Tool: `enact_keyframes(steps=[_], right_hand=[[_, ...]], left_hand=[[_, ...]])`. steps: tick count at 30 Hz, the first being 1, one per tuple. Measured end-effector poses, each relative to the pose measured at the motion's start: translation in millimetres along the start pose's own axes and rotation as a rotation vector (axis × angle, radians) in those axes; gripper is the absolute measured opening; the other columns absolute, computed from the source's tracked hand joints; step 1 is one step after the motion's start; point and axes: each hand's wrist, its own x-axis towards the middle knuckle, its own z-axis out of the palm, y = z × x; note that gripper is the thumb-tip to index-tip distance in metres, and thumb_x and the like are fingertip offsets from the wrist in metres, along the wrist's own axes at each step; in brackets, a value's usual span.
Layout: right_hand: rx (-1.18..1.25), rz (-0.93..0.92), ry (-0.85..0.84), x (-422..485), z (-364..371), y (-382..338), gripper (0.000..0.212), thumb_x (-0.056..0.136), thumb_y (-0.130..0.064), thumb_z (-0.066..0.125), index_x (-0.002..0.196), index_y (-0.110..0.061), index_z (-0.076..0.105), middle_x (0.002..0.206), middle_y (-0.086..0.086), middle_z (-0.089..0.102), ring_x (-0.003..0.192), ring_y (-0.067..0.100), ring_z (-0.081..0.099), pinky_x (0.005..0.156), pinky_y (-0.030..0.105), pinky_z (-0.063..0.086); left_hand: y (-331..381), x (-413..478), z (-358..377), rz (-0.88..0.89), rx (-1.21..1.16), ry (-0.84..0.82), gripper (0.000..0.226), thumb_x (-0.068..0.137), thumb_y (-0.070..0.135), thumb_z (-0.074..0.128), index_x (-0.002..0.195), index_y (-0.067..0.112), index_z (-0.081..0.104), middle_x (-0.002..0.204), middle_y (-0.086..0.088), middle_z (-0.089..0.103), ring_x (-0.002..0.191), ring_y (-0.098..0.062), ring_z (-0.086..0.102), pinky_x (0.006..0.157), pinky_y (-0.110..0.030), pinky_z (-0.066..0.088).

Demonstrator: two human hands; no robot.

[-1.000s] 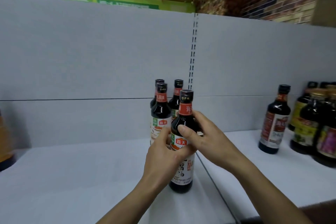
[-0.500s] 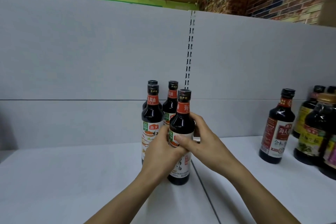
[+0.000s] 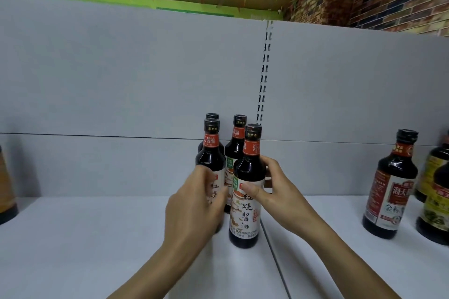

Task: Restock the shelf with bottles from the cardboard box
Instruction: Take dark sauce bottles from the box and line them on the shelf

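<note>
So that the front bottle point(image 3: 245, 213) squares up on the shelf point(image 3: 97, 238), my right hand point(image 3: 281, 196) clamps fingers round it; my left hand point(image 3: 192, 209), beside it, is blurred, its grip unclear.

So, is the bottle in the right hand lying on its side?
No, the bottle stands upright on the shelf, with the right hand round it.

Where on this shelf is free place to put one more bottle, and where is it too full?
Free: the wide shelf stretch from the four-bottle cluster left to the edge bottle; also the gap between cluster and red-label bottle. Crowded: behind that bottle, far right.
</note>
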Motion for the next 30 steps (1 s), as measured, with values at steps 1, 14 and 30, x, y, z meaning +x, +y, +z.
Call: enact_keyframes(steps=[1, 14, 30], right_hand=[[0.003, 0.004, -0.002, 1, 1, 0, 0.057, 0.093, -0.040, 0.069, 0.136, -0.051, 0.033, 0.134, -0.026, 0.050, 0.116, -0.006, 0.052, 0.077, 0.008, 0.043], [0.036, 0.013, 0.036, 15, 12, 8, 0.055, 0.093, -0.040, 0.068, 0.137, -0.045, 0.034, 0.123, -0.030, 0.052, 0.099, -0.025, 0.052, 0.068, 0.003, 0.048], [0.060, -0.020, 0.075, 22, 23, 16, 0.053, 0.095, -0.036, 0.065, 0.138, -0.048, 0.037, 0.140, -0.019, 0.051, 0.113, -0.013, 0.051, 0.072, 0.007, 0.048]], left_hand=[[-5, 3, -2, -0.020, -0.006, 0.028, 0.029, 0.091, 0.048, 0.067, 0.099, 0.032, 0.044, 0.087, 0.015, 0.058, 0.072, -0.003, 0.059, 0.060, -0.025, 0.046], [-41, 18, 19, -0.194, -0.180, -0.197, 0.064, 0.084, 0.049, 0.078, 0.130, 0.043, 0.034, 0.124, 0.017, 0.064, 0.108, -0.007, 0.067, 0.088, -0.031, 0.056], [-58, 13, 26, -0.143, -0.339, -0.199, 0.055, 0.090, 0.045, 0.073, 0.130, 0.058, 0.037, 0.127, 0.025, 0.060, 0.114, 0.000, 0.063, 0.097, -0.036, 0.058]])
